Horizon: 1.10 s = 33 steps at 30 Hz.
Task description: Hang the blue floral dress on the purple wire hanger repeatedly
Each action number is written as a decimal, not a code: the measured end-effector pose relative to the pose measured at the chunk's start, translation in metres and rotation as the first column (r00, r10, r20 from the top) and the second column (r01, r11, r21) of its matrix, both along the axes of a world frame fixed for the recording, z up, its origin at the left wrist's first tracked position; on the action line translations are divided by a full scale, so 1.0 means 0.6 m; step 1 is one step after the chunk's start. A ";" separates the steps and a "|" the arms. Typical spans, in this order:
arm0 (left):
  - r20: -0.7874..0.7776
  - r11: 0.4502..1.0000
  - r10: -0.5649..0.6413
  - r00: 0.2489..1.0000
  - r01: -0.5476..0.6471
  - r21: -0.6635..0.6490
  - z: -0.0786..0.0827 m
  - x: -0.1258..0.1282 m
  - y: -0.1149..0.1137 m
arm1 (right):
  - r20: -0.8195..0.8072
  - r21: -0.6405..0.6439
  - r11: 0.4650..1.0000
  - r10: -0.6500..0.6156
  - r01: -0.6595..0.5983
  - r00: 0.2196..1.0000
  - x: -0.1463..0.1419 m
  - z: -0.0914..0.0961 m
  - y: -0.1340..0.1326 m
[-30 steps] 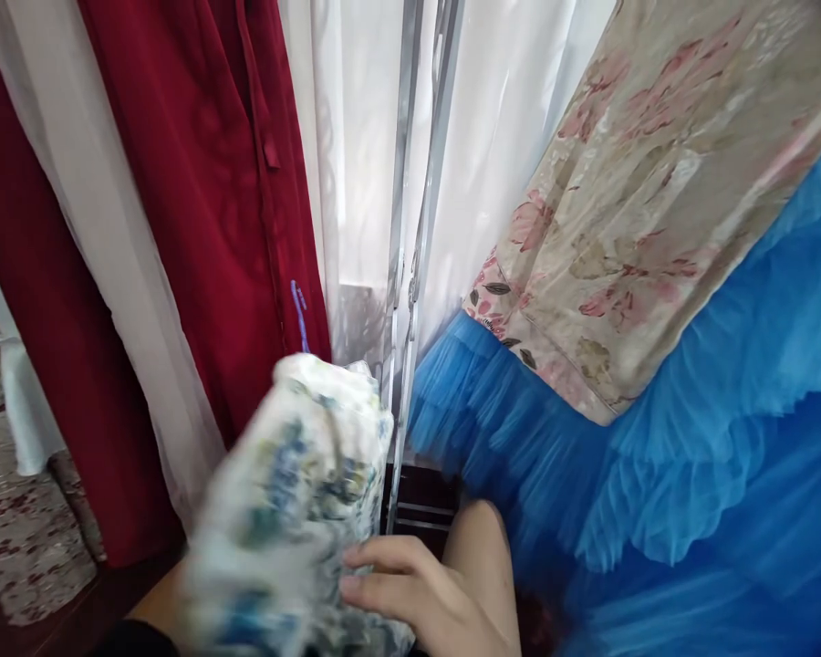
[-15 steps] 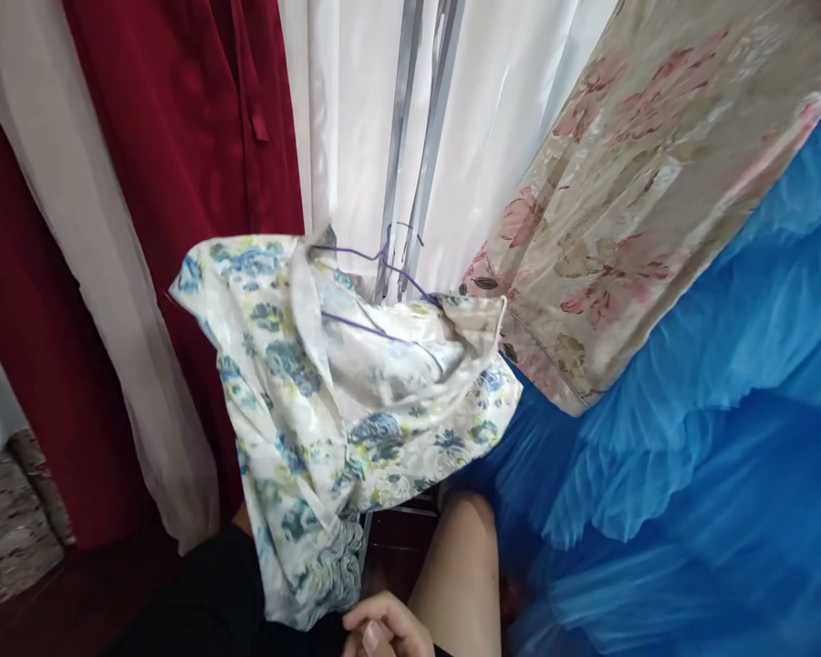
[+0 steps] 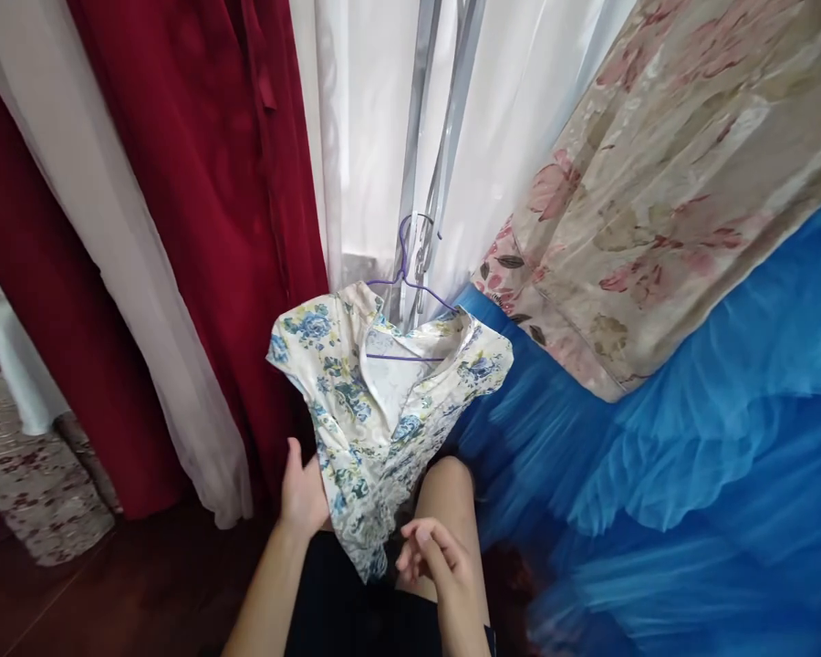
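A short-sleeved white blouse (image 3: pixel 356 401) with blue and yellow-green flowers is on a purple wire hanger (image 3: pixel 403 270), its hook up by the grey ribbons. The neckline gapes open and the lower part narrows toward my lap. At the blouse's left side, my left hand (image 3: pixel 305 495) is open with the thumb stretched out; its fingers pass partly behind the cloth. My right hand (image 3: pixel 439 555) is just right of the lower hem, above my knee. Its fingers are loosely bent and apart, with nothing visible in them.
Dark red cloth (image 3: pixel 246 228) and a pale sheer drape (image 3: pixel 157 274) hang on the left. White fabric (image 3: pixel 369 137) with grey ribbons (image 3: pixel 444 137) hangs behind the blouse. Beige floral cloth (image 3: pixel 657 210) and a blue ruffled tulle skirt (image 3: pixel 691 474) fill the right. Dark reddish floor (image 3: pixel 88 602) shows lower left.
The blouse has swung away from me and now hangs straighter, its front showing more. My left hand has come into view beside it, and my right hand has moved up and right.
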<state>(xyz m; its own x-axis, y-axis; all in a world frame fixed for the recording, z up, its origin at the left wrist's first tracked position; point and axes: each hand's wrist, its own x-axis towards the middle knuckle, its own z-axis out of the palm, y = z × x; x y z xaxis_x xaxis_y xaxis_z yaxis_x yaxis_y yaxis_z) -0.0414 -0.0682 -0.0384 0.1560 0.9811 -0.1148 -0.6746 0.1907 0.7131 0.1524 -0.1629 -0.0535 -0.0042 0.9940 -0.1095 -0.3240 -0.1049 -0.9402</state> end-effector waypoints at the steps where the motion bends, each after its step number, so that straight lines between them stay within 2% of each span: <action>1: -0.017 1.000 0.027 0.999 -0.027 -0.012 -0.001 -0.010 0.000 | 0.021 -0.001 1.000 -0.009 0.009 1.000 -0.004 0.012 0.018; 5: -0.224 0.990 0.125 0.967 -0.137 -0.037 0.008 -0.012 -0.001 | 0.176 0.087 0.991 -0.119 0.105 0.977 -0.028 0.056 0.097; 8: -0.301 0.991 0.132 0.945 -0.133 0.015 0.011 0.011 -0.011 | 0.286 0.176 0.984 -0.074 0.023 0.955 -0.038 0.059 0.125; 10: -0.318 0.991 0.132 0.939 -0.116 0.069 0.010 0.021 -0.018 | 0.288 0.182 0.983 -0.041 -0.013 0.957 -0.037 0.050 0.120; 13: -0.337 0.990 0.138 0.931 -0.119 0.077 0.011 0.020 -0.019 | 0.247 0.126 0.992 -0.048 0.017 0.968 -0.028 0.040 0.097; 16: -0.348 0.979 0.202 0.915 -0.199 0.045 0.008 0.009 -0.006 | 0.251 0.098 0.995 -0.033 0.008 0.967 -0.019 0.044 0.081; 19: -0.341 0.937 0.348 0.873 -0.339 0.088 -0.010 -0.006 0.014 | 0.268 0.039 0.999 -0.015 0.004 0.963 -0.017 0.052 0.077; 20: -0.356 0.903 0.427 0.832 -0.415 0.113 -0.019 -0.011 0.020 | 0.268 0.015 1.000 -0.019 0.015 0.963 -0.018 0.054 0.077; 21: -0.376 0.847 0.526 0.763 -0.511 0.149 -0.028 -0.016 0.025 | 0.263 -0.003 1.000 -0.025 0.027 0.965 -0.020 0.055 0.077; 23: -0.399 0.662 0.736 0.546 -0.703 0.260 -0.038 -0.026 0.029 | 0.241 -0.010 0.999 -0.040 0.044 0.970 -0.022 0.055 0.077; 25: -0.348 0.471 0.871 0.346 -0.788 0.396 -0.031 -0.031 0.026 | 0.215 0.001 0.998 -0.060 0.061 0.975 -0.022 0.054 0.077; 26: -0.322 0.439 0.893 0.315 -0.770 0.463 -0.021 -0.031 0.021 | 0.204 0.006 0.997 -0.073 0.073 0.976 -0.021 0.054 0.077; 27: -0.322 0.478 0.877 0.355 -0.705 0.524 -0.008 -0.028 0.016 | 0.195 0.013 0.996 -0.088 0.087 0.977 -0.019 0.054 0.076; 28: -0.365 0.582 0.812 0.456 -0.583 0.567 0.006 -0.023 0.010 | 0.187 0.023 0.994 -0.106 0.103 0.977 -0.018 0.054 0.076; 29: -0.445 0.713 0.683 0.579 -0.395 0.580 0.019 -0.015 0.003 | 0.180 0.035 0.992 -0.124 0.120 0.976 -0.016 0.055 0.075; 30: -0.543 0.818 0.500 0.674 -0.163 0.552 0.030 -0.005 -0.004 | 0.173 0.048 0.990 -0.138 0.132 0.975 -0.015 0.056 0.074; 31: -0.631 0.868 0.308 0.712 0.061 0.492 0.037 0.008 -0.011 | 0.167 0.059 0.989 -0.147 0.139 0.975 -0.015 0.057 0.073; 32: -0.692 0.876 0.159 0.704 0.223 0.428 0.040 0.023 -0.017 | 0.160 0.065 0.988 -0.148 0.139 0.976 -0.015 0.058 0.071; 33: -0.730 0.871 0.079 0.679 0.309 0.382 0.039 0.039 -0.023 | 0.153 0.066 0.989 -0.141 0.132 0.978 -0.015 0.058 0.070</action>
<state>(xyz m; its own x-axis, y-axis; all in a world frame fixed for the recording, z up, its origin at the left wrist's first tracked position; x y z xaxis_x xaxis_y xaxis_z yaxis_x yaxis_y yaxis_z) -0.0183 -0.0821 -0.0151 0.3329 0.9225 0.1956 0.0752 -0.2327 0.9696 0.1435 -0.1210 -0.0184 0.1447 0.9886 -0.0426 -0.1798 -0.0161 -0.9836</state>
